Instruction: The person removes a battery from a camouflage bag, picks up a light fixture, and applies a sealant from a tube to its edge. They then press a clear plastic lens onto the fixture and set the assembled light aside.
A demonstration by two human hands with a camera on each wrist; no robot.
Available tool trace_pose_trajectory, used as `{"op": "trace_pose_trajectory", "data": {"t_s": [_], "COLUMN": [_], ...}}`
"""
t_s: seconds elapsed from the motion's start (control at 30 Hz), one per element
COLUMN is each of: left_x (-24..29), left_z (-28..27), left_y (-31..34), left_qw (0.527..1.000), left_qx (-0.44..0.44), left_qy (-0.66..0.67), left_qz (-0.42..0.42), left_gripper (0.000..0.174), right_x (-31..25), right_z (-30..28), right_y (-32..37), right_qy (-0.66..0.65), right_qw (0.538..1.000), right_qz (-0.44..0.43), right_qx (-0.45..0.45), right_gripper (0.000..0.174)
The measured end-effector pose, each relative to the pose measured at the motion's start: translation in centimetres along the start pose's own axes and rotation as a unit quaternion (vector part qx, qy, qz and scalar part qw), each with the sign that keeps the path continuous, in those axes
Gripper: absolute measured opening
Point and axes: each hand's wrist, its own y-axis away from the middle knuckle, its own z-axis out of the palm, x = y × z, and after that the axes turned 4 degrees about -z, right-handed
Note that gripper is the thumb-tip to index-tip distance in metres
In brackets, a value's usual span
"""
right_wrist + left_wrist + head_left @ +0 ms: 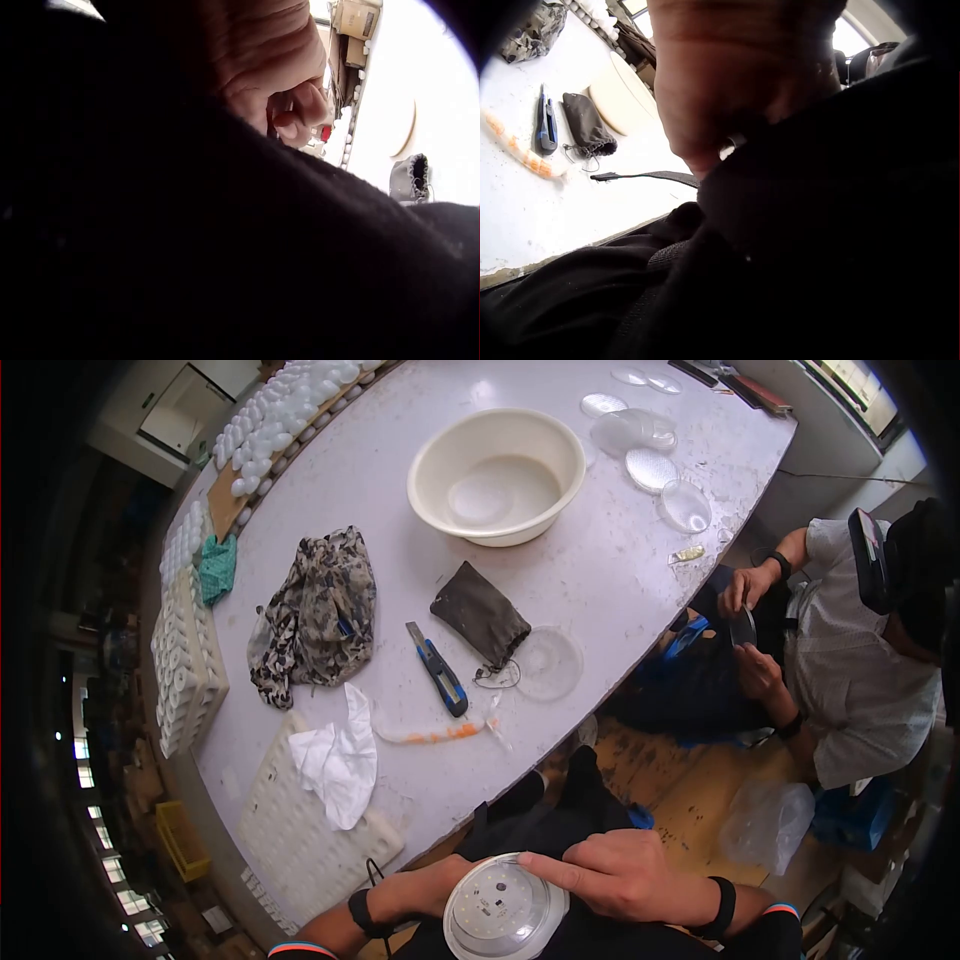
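Observation:
A round LED lamp point(500, 905), with small chips on its white disc and a clear, shiny rim, is held over the lap, its face turned up. My left hand point(432, 888) grips its left side from behind, most of its fingers hidden. From the right, my right hand point(622, 872) holds the lamp's edge, the index finger stretched along the top of the rim and the other fingers curled. In the left wrist view, the left hand point(739, 82) is mostly dark and the lamp is hidden. Dark cloth covers much of the right wrist view, below the right hand point(281, 82).
On the table lie a utility knife point(438, 672), a dark drawstring pouch point(480, 612), a camouflage cloth point(325, 610), a white cloth point(338, 760) and clear covers point(650, 470). A cream basin point(497, 532) stands farther back. Another person point(860, 650) sits at right.

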Motion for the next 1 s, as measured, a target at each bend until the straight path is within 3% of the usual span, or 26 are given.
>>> {"op": "trace_pose_trajectory", "data": {"t_s": [0.07, 0.13, 0.2, 0.33, 0.4, 0.57, 0.63, 0.73, 0.83, 1.0], "left_x": [0.0, 0.8, 1.3, 0.9, -0.8, 1.0, 1.3, 1.7, 1.3, 1.6], "left_z": [0.1, 0.2, 0.1, 0.5, 1.1, 1.1, 1.0, 0.8, 0.6, 0.5], "left_y": [-0.1, -0.3, -0.6, -1.0, -0.6, -1.6, -1.9, -2.9, -3.8, -4.4], "left_qw": [1.0, 0.998, 0.998, 0.995, 0.996, 0.997, 0.993, 0.986, 0.978, 0.979], "left_qx": [-0.013, -0.03, -0.035, -0.063, -0.07, -0.07, -0.091, -0.136, -0.184, -0.178], "left_qy": [0.013, 0.002, -0.005, -0.01, 0.015, -0.007, -0.009, -0.004, 0.033, 0.017], "left_qz": [0.02, -0.049, -0.055, -0.072, -0.048, -0.025, -0.075, -0.096, -0.097, -0.099], "left_gripper": [0.066, 0.066, 0.067, 0.069, 0.069, 0.068, 0.067, 0.069, 0.069, 0.066], "right_x": [0.8, 1.2, 1.3, 1.3, 1.3, 2.0, 2.1, 1.6, 1.1, 1.4], "right_z": [0.1, -0.2, -0.9, -0.5, -0.2, -0.8, -0.8, -0.3, 0.6, 0.1], "right_y": [0.4, 1.2, 2.2, 2.3, 1.0, 3.4, 4.5, 4.3, 2.3, 6.8], "right_qy": [-0.012, -0.023, -0.017, -0.035, -0.042, -0.024, -0.009, -0.016, -0.034, -0.02], "right_qw": [1.0, 0.999, 0.999, 0.999, 0.998, 1.0, 1.0, 1.0, 0.991, 0.992], "right_qz": [-0.01, -0.02, 0.025, 0.026, -0.036, -0.019, -0.006, 0.001, -0.083, 0.029], "right_qx": [0.006, 0.01, -0.023, -0.016, 0.023, 0.005, 0.001, 0.022, 0.102, 0.12], "right_gripper": [0.056, 0.055, 0.053, 0.054, 0.054, 0.055, 0.054, 0.051, 0.049, 0.048]}}
